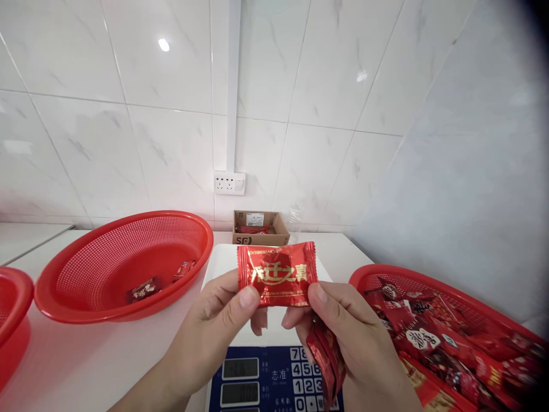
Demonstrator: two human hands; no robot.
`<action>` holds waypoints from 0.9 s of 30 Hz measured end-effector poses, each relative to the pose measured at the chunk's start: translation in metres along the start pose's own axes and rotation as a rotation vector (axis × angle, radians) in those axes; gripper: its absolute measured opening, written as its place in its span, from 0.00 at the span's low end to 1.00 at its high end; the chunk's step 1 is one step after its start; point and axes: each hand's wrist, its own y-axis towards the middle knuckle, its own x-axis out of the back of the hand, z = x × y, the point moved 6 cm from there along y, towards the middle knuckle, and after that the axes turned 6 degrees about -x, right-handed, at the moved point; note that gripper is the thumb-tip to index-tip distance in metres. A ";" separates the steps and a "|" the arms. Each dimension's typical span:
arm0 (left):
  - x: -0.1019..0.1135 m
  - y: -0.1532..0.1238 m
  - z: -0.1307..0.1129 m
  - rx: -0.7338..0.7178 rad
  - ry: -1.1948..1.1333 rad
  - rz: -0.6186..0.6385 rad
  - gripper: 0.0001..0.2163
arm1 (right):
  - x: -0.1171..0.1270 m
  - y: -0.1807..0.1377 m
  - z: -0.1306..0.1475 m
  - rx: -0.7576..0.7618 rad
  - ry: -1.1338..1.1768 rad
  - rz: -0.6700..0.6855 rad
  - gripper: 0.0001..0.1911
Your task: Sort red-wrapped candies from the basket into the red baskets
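Observation:
A shiny red candy packet point(278, 274) with gold characters is held up in front of me, its printed face towards me. My left hand point(210, 329) pinches its lower left corner between thumb and fingers. At the lower right corner, my right hand point(358, 332) grips the same packet with the thumb in front. More red packets point(328, 363) are tucked in the right palm, partly hidden by the fingers. Below both hands is a digital scale point(281, 375) with a blue keypad panel and a white platform.
To the right stands a red basket point(364, 273) full of assorted red packets. A larger red basket point(103, 252) on the left holds a few packets, with another red basket point(19, 286) at the left edge. Behind the scale sits a cardboard box point(261, 237) against the tiled wall point(171, 154).

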 end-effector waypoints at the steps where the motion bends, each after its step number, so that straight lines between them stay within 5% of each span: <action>1: -0.003 0.000 0.001 0.018 -0.002 0.033 0.17 | 0.001 -0.002 0.001 0.025 0.011 -0.034 0.21; 11: -0.001 -0.002 0.004 0.094 -0.068 -0.118 0.14 | 0.000 0.000 0.003 0.060 0.042 -0.030 0.22; 27: -0.003 -0.003 0.004 0.139 -0.079 -0.015 0.18 | 0.003 -0.014 0.004 0.085 -0.004 -0.198 0.21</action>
